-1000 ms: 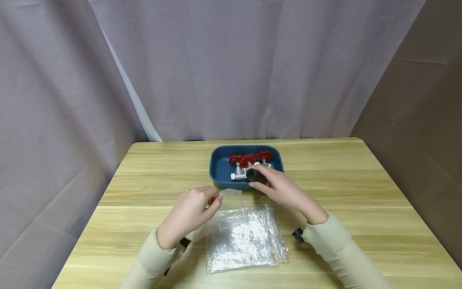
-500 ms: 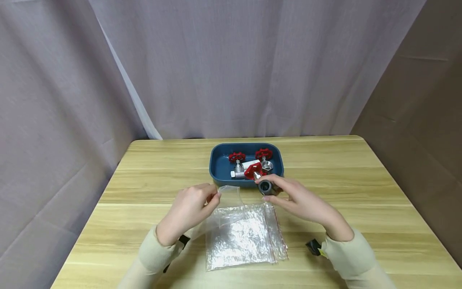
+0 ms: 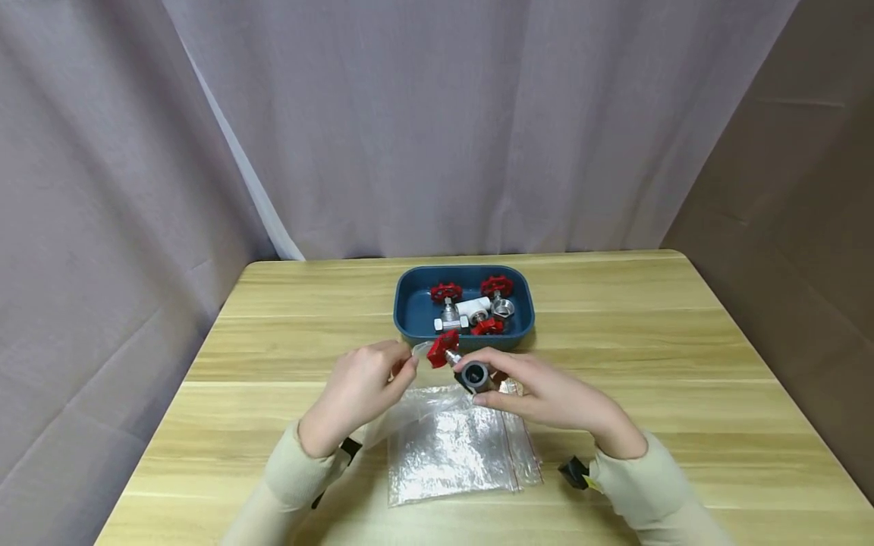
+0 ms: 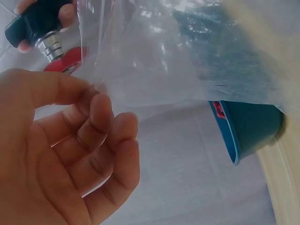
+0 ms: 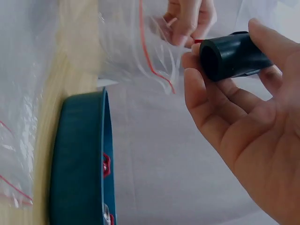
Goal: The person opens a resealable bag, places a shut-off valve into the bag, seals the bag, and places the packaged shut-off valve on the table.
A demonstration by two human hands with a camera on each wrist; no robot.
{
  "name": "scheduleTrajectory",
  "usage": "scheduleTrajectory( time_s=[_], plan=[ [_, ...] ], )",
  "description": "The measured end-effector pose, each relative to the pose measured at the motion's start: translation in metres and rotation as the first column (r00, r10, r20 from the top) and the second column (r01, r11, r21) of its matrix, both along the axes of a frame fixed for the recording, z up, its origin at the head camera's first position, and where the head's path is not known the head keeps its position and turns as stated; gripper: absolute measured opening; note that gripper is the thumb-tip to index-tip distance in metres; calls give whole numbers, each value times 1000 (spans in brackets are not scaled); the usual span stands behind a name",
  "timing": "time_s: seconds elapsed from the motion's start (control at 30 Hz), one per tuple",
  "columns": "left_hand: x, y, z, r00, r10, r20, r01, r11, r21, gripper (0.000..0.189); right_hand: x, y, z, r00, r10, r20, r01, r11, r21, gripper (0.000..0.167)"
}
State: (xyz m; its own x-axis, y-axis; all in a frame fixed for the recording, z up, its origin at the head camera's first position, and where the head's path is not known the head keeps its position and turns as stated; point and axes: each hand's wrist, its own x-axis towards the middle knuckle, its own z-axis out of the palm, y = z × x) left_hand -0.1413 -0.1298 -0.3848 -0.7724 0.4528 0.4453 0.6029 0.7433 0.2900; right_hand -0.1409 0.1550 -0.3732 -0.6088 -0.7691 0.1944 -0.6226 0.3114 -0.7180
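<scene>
My left hand (image 3: 365, 383) pinches the edge of a clear zip bag (image 4: 154, 56) between thumb and index finger. That bag hangs above the table and has a red zip line. My right hand (image 3: 549, 390) holds a valve by its dark tubular body (image 3: 476, 374), with fingers and thumb on either side. The valve's red handwheel (image 3: 444, 349) points toward my left hand, close to the bag's mouth. In the right wrist view, the open end of the valve (image 5: 234, 58) faces the camera. Whether the handwheel is inside the bag cannot be told.
Behind the hands stands a blue tray (image 3: 403, 303). It holds a few red-wheeled valves (image 3: 447, 293) and a white pipe fitting (image 3: 473, 307). More clear zip bags (image 3: 451, 462) lie flat on the wooden table (image 3: 683, 364). Grey curtains (image 3: 437, 129) hang behind the table.
My right hand has lifted the valve out of the tray and carried it toward me, then left to the bag. The left hand stays almost in place, still pinching the bag.
</scene>
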Motion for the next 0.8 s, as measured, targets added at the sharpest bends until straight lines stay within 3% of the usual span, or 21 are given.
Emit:
scheduleTrajectory(
  time_s=[0.17,0.27,0.4,0.8],
  plan=[
    [0,1,2,1000,6,-14,-6,1000,7,31,-2,-10,-5,997,73,-18,-72,997,20,41],
    [2,1,3,1000,8,-18,-8,1000,10,32,-2,-13,-7,996,77,-44,-75,996,49,42],
    [3,3,4,999,3,-33,-3,1000,5,26,-3,-17,-7,998,39,-55,-34,996,79,40],
    [8,11,3,997,-57,-57,56,998,-17,11,-3,-28,-9,991,-115,72,112,993,41,37]
  ],
)
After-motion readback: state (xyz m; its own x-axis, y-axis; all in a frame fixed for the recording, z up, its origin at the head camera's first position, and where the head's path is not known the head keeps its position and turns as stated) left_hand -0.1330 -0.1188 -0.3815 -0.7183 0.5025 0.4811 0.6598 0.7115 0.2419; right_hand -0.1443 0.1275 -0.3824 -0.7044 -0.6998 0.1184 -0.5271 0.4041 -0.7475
